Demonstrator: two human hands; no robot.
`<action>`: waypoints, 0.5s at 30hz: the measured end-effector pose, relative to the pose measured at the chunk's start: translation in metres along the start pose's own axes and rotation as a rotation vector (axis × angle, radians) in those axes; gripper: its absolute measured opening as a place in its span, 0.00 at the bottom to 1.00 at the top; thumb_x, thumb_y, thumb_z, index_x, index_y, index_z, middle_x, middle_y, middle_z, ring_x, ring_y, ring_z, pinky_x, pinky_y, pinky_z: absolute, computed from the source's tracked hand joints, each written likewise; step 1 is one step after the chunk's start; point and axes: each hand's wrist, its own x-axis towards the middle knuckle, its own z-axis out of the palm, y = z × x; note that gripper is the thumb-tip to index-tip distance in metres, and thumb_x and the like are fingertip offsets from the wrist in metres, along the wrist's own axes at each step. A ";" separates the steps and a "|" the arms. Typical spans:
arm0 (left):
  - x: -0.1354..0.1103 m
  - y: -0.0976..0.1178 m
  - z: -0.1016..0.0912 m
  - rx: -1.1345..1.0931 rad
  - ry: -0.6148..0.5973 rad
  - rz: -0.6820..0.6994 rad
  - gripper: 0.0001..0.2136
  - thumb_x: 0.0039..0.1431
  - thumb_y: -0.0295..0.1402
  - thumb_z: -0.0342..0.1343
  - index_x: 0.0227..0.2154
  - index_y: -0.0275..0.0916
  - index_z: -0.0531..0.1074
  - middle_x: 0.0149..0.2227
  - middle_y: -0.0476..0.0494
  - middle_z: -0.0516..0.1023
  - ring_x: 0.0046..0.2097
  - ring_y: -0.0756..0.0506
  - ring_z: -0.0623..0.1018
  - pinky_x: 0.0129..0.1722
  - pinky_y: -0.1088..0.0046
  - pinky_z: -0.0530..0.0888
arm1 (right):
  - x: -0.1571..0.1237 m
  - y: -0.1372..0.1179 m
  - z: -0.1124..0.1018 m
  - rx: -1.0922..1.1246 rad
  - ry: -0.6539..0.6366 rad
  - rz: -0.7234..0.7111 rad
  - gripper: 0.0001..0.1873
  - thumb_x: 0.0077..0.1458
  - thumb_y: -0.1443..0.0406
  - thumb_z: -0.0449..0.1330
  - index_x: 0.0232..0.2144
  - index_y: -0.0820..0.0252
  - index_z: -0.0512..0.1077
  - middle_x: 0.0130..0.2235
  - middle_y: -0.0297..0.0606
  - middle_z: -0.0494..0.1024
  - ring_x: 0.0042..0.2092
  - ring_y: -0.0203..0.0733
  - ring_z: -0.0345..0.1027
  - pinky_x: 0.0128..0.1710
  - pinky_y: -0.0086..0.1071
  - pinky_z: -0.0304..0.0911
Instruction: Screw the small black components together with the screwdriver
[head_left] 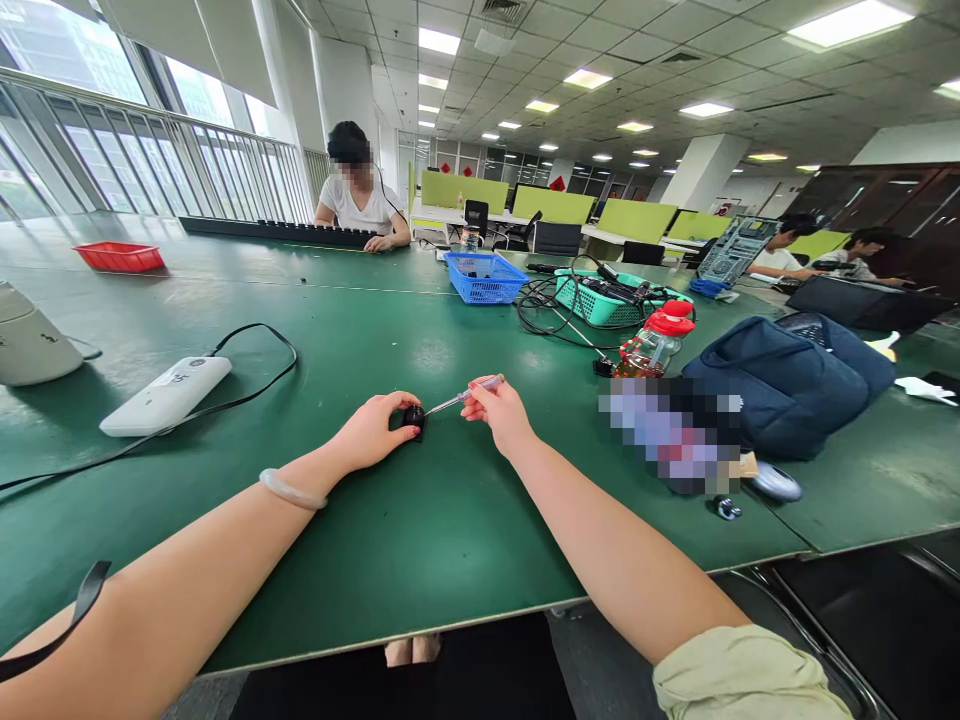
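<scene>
My left hand [377, 430] is closed on a small black part [413, 420], pinching it between thumb and fingers on the green tabletop [420, 530]. What kind of part it is, I cannot make out. In my right hand [499, 408] is a thin screwdriver [448, 403] with a clear, slightly purple handle. Its metal shaft points left, and the tip reaches the right side of the black part. Whether the tip sits in a screw is too small to tell.
To the left lie a white power bank [166, 397] with a black strap and a red tray [118, 256]. Beyond are a blue basket [485, 280] and a teal basket [600, 303] of cables. A red-lidded bottle [657, 340] and navy bag [787, 380] stand right. A person [360, 200] sits opposite.
</scene>
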 end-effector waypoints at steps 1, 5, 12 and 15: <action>0.000 0.000 0.000 -0.001 0.003 0.000 0.20 0.53 0.43 0.56 0.49 0.43 0.73 0.50 0.42 0.80 0.54 0.37 0.75 0.58 0.56 0.71 | 0.002 0.001 -0.001 0.009 0.021 0.031 0.12 0.48 0.62 0.68 0.31 0.58 0.68 0.26 0.30 0.75 0.24 0.33 0.72 0.25 0.28 0.70; -0.001 0.000 0.000 0.008 0.010 0.002 0.21 0.54 0.43 0.56 0.51 0.42 0.72 0.51 0.41 0.80 0.54 0.37 0.76 0.58 0.56 0.71 | 0.006 0.006 -0.005 0.030 0.083 0.022 0.20 0.45 0.67 0.69 0.39 0.55 0.65 0.30 0.28 0.77 0.25 0.33 0.74 0.28 0.29 0.73; -0.001 0.000 0.000 0.032 0.003 0.010 0.20 0.55 0.42 0.55 0.50 0.43 0.73 0.51 0.43 0.80 0.55 0.37 0.75 0.58 0.57 0.71 | 0.005 0.001 -0.009 -0.046 -0.020 -0.015 0.17 0.50 0.72 0.63 0.42 0.55 0.67 0.40 0.32 0.77 0.30 0.33 0.76 0.35 0.33 0.76; -0.001 0.001 -0.002 0.040 -0.015 -0.008 0.20 0.55 0.42 0.55 0.50 0.43 0.73 0.51 0.42 0.79 0.55 0.37 0.75 0.58 0.57 0.71 | 0.009 -0.003 -0.015 -0.088 -0.032 0.003 0.15 0.50 0.75 0.61 0.39 0.57 0.70 0.43 0.34 0.78 0.32 0.33 0.77 0.37 0.32 0.76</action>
